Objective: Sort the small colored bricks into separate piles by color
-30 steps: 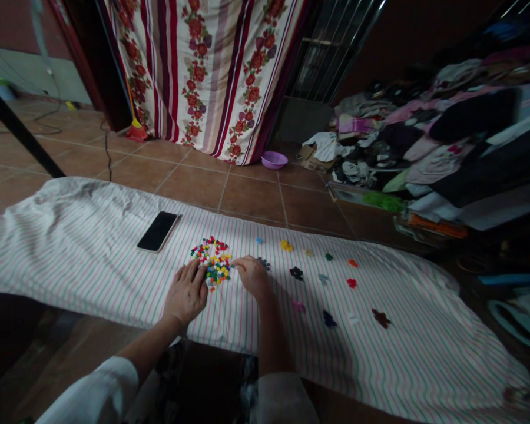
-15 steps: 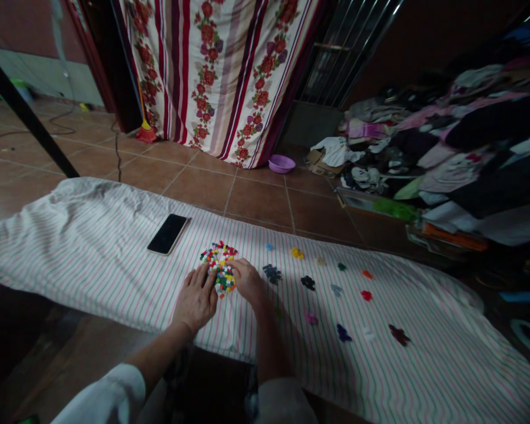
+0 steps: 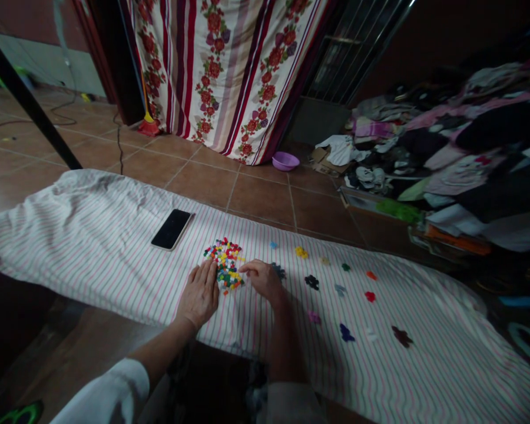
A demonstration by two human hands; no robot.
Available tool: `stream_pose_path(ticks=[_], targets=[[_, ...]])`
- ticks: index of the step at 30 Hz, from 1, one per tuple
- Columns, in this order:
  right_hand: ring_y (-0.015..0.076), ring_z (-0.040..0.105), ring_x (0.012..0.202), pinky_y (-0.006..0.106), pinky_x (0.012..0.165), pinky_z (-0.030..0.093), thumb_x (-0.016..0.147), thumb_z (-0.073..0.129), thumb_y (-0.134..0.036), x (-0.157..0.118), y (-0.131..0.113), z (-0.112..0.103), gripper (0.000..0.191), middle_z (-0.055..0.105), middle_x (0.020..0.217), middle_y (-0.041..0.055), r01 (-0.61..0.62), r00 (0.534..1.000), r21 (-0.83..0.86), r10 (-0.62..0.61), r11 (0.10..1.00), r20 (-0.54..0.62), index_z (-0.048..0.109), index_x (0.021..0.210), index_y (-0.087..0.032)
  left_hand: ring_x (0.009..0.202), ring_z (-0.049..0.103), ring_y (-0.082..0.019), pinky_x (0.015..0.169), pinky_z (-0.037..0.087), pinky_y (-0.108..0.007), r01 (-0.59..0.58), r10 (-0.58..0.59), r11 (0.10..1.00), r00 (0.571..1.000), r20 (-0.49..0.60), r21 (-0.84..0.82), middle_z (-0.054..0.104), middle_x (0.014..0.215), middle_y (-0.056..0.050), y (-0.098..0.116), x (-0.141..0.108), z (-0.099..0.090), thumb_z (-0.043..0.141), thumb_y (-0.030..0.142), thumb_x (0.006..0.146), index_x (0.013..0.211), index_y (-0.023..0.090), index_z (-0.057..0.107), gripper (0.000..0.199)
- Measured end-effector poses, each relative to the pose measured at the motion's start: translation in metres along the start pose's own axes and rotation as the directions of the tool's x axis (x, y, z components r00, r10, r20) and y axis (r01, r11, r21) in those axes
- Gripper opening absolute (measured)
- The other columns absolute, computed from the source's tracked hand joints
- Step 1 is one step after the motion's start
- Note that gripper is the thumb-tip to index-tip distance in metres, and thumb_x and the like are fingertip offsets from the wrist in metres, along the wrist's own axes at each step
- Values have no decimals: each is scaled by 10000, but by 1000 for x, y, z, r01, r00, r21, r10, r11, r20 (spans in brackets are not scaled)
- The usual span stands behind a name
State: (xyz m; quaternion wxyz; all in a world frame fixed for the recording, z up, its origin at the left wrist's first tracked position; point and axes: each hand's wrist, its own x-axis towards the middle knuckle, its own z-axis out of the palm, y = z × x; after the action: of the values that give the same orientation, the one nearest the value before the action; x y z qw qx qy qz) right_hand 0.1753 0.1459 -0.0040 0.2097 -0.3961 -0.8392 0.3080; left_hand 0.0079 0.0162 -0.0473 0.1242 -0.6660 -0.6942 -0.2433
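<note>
A mixed pile of small coloured pieces lies on the striped cloth. My left hand rests flat at the pile's left edge, fingers extended. At the pile's right edge is my right hand, its index finger pointing at the pieces and the other fingers curled; whether it pinches a piece is too small to tell. Farther right, small single-colour groups are spread out, among them yellow, black, red, dark blue, pink and dark red pieces.
A phone lies on the cloth left of the pile. Beyond the cloth are a purple basin, a floral curtain and a red broom. Heaped clothes fill the right side. A dark pole slants at the left.
My right hand has moved right, from over the pile to its edge. My left hand has drawn back slightly from the pieces. The whole view has shifted a little.
</note>
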Motion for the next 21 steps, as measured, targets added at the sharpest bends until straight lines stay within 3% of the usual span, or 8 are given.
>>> stream_pose_path(ticks=[6,14,16,21], targets=[[149,626,836,260,818,503,753,436,9,-2,-1,11,461,706,905,50,88,991,-81,-80,993,108,795,905,-236,1347,463,-272,1074,419,-468,-10,10,1000,1000,-25,-27,516,1416,-194,-2,-1,2,389,204,922,1463,94,311,558],[199,582,991,319,932,471,822,407,-14,7,-18,33,522,663,1031,103,166,985,-169,-158,972,63,711,1192,-221,1317,487,-291,1063,443,-484,-42,40,999,996,-82,-21,539,1375,-212,-4,-3,4,430,192,907,1434,91,343,544],[195,590,1008,311,943,469,817,405,-12,7,-18,31,515,671,1046,102,155,988,-145,-150,977,42,717,1176,-209,1315,486,-293,1055,452,-485,-33,31,999,996,-88,-24,524,1386,-220,-5,-3,4,433,196,908,1424,96,354,532],[164,651,946,266,913,481,780,423,-3,3,-10,8,438,734,975,50,49,998,-72,-46,996,40,779,936,-204,1336,459,-291,1061,455,-478,-16,9,998,996,-94,-66,474,1432,-222,-4,-2,2,432,199,908,1424,103,348,532]])
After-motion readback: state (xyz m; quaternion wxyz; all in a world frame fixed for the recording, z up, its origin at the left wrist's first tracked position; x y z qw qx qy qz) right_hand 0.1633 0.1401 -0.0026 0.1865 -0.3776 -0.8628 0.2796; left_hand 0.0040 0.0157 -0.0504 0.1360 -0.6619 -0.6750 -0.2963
